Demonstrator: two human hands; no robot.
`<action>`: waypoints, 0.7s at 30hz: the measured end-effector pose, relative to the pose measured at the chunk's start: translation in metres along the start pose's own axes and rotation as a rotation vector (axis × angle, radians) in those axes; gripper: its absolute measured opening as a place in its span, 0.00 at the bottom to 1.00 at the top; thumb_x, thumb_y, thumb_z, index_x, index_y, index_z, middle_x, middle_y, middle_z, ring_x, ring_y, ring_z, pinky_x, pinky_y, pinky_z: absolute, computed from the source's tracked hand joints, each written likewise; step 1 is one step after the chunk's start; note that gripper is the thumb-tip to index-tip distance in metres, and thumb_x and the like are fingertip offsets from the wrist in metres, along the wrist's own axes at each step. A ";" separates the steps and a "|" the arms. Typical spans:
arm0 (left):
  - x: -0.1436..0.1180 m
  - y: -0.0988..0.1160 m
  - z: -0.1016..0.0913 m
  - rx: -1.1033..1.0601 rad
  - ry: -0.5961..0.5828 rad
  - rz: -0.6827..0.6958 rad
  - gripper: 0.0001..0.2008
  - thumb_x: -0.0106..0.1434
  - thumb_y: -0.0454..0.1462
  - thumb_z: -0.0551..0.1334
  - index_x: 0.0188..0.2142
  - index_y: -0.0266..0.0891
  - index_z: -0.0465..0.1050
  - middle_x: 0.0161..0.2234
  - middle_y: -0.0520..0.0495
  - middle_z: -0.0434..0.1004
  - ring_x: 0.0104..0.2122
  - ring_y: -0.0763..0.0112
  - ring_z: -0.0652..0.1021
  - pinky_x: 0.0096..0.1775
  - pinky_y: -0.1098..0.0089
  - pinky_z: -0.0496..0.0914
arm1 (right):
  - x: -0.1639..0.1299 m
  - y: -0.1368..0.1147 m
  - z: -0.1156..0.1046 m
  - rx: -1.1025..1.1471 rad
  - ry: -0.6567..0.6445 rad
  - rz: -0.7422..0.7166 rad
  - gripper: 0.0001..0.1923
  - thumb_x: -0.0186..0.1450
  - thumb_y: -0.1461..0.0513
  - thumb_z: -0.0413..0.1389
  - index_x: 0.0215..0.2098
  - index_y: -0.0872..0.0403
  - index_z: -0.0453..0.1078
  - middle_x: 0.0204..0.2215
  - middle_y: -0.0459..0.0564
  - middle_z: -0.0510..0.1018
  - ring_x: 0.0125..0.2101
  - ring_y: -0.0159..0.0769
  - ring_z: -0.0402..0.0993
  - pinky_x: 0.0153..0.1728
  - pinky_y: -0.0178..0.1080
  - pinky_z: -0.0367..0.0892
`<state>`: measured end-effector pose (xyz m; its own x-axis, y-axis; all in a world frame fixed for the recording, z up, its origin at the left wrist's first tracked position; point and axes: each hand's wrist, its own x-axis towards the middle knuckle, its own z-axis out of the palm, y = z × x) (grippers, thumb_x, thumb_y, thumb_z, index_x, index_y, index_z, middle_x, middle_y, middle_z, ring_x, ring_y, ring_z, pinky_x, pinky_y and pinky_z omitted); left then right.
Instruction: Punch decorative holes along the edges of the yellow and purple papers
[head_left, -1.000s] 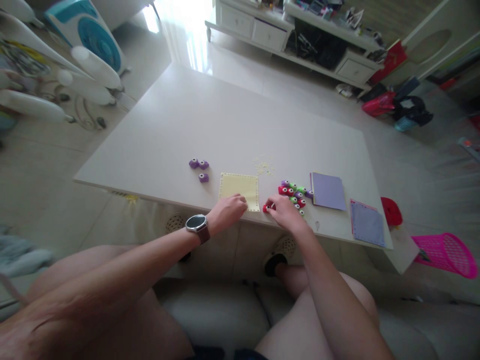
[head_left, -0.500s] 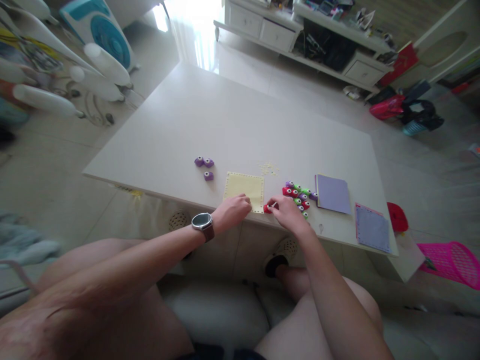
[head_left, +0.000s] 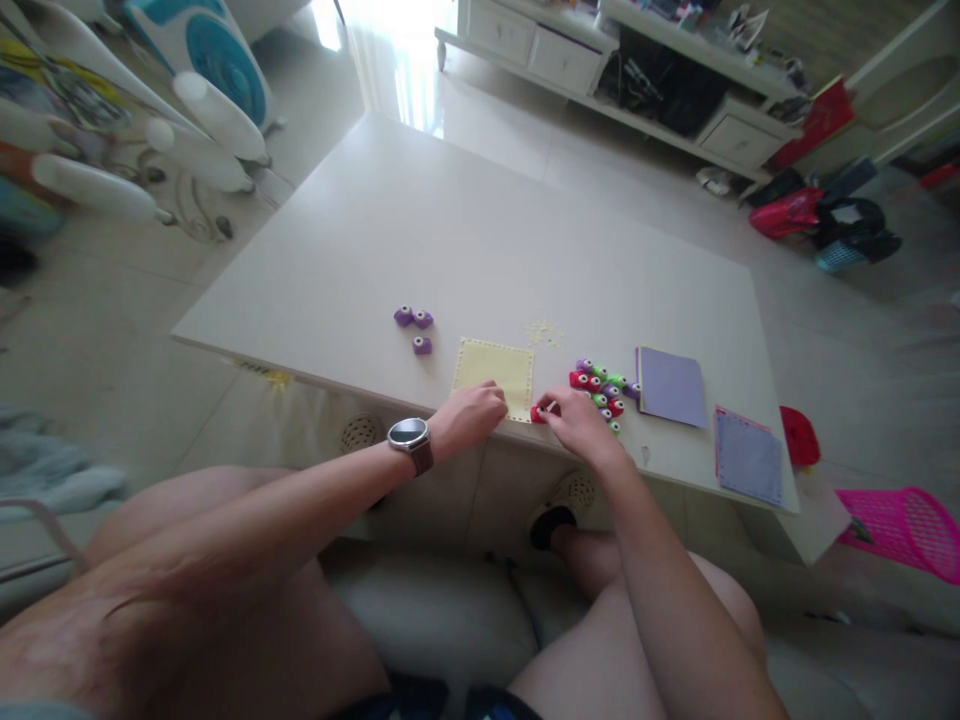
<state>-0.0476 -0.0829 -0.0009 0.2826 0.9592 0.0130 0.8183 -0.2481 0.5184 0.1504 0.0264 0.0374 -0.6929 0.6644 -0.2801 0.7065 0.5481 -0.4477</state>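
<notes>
A square sheet of yellow paper [head_left: 495,364] with small holes punched along its edges lies at the table's near edge. My left hand [head_left: 474,412], wearing a watch on the wrist, rests on the sheet's near part with fingers curled and pressed to it. At the sheet's lower right corner my right hand [head_left: 574,418] grips a red paper punch [head_left: 537,414] between thumb and fingers. Right of it sit several red, green and purple punches [head_left: 611,392] in a cluster. Tiny yellow cut-outs [head_left: 544,333] are scattered beyond the sheet.
Three purple punches [head_left: 421,346] stand left of the sheet. A stack of purple-topped paper [head_left: 671,386] and a punched bluish-purple sheet [head_left: 747,455] lie to the right on the white table [head_left: 480,230]. A pink basket [head_left: 911,530] stands off the table's right end.
The view has shifted slightly, so the table items appear a little to the right. Both hands keep their places at the paper and the red punch.
</notes>
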 end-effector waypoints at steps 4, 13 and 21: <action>0.000 0.001 -0.001 -0.007 0.002 -0.006 0.13 0.69 0.28 0.60 0.28 0.35 0.76 0.35 0.41 0.79 0.43 0.62 0.76 0.40 0.68 0.72 | -0.001 -0.002 -0.001 0.012 0.003 0.012 0.10 0.66 0.74 0.61 0.35 0.55 0.79 0.37 0.50 0.82 0.36 0.36 0.76 0.40 0.34 0.65; 0.000 0.001 -0.002 -0.026 0.025 -0.008 0.13 0.69 0.28 0.58 0.28 0.36 0.76 0.36 0.41 0.79 0.44 0.62 0.76 0.42 0.68 0.72 | -0.002 -0.006 -0.005 0.006 -0.007 0.025 0.11 0.66 0.74 0.59 0.36 0.55 0.80 0.37 0.51 0.83 0.38 0.38 0.77 0.42 0.35 0.66; 0.000 0.002 -0.002 -0.026 0.013 -0.025 0.14 0.69 0.28 0.58 0.28 0.36 0.76 0.36 0.40 0.79 0.44 0.62 0.76 0.41 0.67 0.73 | -0.001 -0.006 -0.005 0.025 0.003 0.034 0.11 0.66 0.73 0.59 0.37 0.55 0.80 0.38 0.51 0.83 0.38 0.38 0.77 0.42 0.35 0.67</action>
<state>-0.0469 -0.0834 0.0023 0.2557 0.9667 0.0111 0.8115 -0.2209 0.5410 0.1479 0.0247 0.0447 -0.6683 0.6838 -0.2929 0.7257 0.5127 -0.4588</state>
